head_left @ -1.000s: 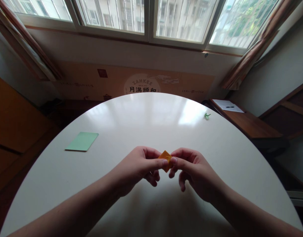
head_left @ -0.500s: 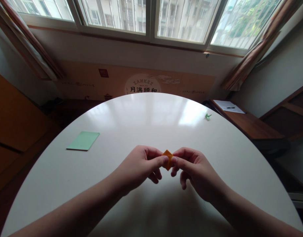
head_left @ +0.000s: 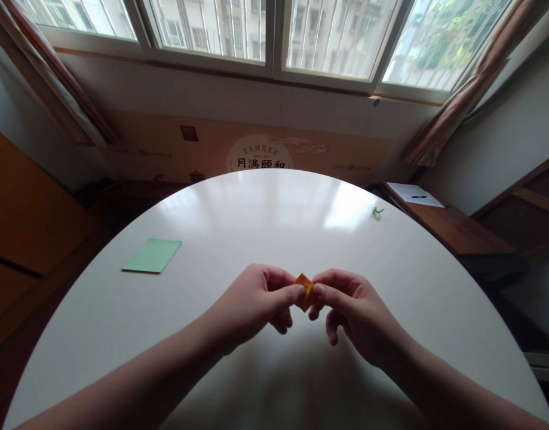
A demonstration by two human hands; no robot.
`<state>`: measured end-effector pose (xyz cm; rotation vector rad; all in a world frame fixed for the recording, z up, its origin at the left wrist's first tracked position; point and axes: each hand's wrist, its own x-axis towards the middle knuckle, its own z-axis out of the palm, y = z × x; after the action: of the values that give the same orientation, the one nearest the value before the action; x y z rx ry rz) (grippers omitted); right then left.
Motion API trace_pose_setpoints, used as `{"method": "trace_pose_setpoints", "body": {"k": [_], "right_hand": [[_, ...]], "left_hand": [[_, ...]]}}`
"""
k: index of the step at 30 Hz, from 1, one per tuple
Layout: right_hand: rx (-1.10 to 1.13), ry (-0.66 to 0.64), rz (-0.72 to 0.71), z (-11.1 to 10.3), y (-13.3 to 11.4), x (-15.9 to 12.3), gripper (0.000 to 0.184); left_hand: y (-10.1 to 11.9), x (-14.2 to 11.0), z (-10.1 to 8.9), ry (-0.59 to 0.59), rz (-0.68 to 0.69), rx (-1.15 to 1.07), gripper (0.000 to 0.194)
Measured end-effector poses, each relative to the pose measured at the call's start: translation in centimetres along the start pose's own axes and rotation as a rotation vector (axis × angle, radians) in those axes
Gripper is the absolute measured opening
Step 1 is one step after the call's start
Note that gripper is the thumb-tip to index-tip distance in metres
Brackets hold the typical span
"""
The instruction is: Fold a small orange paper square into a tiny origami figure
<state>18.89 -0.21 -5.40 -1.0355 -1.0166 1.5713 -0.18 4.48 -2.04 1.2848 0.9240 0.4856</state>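
Between my two hands is a small piece of folded orange paper, diamond-shaped with a crease across its face. My left hand pinches its left corner between thumb and forefinger. On the opposite corner, the thumb and forefinger of my right hand are closed too. The other fingers of both hands curl loosely below. The paper is held over the near half of the white round table; its back side and the fingertips behind it are hidden.
A flat stack of light green paper lies on the table's left side. Near the far right edge sits a small green folded-paper piece. Beyond it, a brown side table carries a white sheet with a dark pen-like object.
The orange paper has tilted slightly, and my right thumb has shifted a little to the right, baring more of its face. Both hands keep their pinch.
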Motion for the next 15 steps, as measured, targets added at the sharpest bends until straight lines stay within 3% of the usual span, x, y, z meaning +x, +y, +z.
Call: {"method": "trace_pose_setpoints", "body": {"k": [6,11,15], "right_hand": [[-0.058,0.005,-0.036,0.16,0.04,0.09,0.023],[-0.081,0.032,-0.165,0.13,0.36,-0.02,0.025],[-0.147,0.012,-0.235,-0.11,0.40,-0.17,0.015]], "left_hand": [[0.19,-0.23,0.03,0.000,0.023,0.063,0.024],[0.10,-0.21,-0.13,-0.004,0.032,0.066,0.023],[-0.15,-0.04,-0.19,-0.003,0.002,0.026,0.021]]}}
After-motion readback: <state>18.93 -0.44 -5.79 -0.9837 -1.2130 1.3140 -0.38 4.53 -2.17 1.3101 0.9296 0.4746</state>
